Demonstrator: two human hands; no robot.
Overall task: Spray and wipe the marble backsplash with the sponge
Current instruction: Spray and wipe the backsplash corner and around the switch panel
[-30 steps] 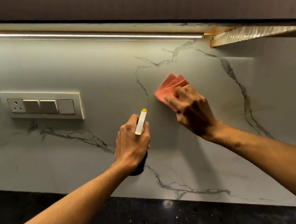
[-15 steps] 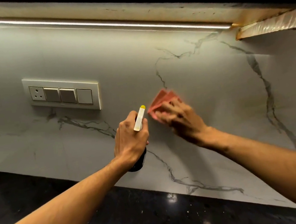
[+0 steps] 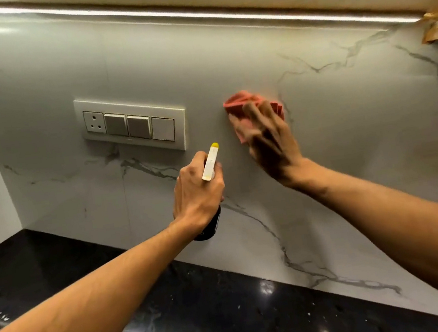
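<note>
Right hand [image 3: 271, 146] presses the sponge [image 3: 237, 100] flat-fingered to the backsplash [image 3: 356, 139] (blurred), left hand [image 3: 196, 193] grips spray bottle [image 3: 210, 163]

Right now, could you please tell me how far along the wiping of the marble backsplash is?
Done: no finished patch is distinguishable on the white grey-veined marble backsplash. In hand: the right hand presses the crumpled pink sponge on it, right of the cream switch plate; the left hand grips the yellow-tipped spray bottle. Left: probably the remaining marble.
</note>
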